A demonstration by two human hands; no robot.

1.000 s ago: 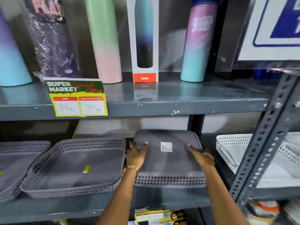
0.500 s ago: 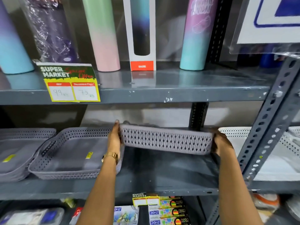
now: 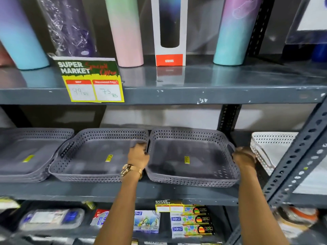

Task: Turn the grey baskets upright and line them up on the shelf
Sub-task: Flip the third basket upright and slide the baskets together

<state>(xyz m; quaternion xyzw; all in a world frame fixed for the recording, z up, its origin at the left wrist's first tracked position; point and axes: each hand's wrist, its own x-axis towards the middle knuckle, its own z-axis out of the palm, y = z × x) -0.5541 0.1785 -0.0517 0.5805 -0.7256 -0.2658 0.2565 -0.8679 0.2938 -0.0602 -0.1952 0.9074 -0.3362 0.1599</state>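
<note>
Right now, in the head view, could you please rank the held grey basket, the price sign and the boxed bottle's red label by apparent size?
1. Held grey basket, largest by far.
2. Price sign.
3. Red label, smallest.
The basket sits nearer the camera, which exaggerates its lead.

A second ago the grey basket [image 3: 192,156] lay bottom up on the shelf [image 3: 177,192] with both palms flat on it; half a second ago it was held on edge. Now it sits open side up, just beside its neighbour [image 3: 99,154]. The left hand [image 3: 138,155] and right hand [image 3: 245,156] have shifted to its end handles, apparently gripping them.
</note>
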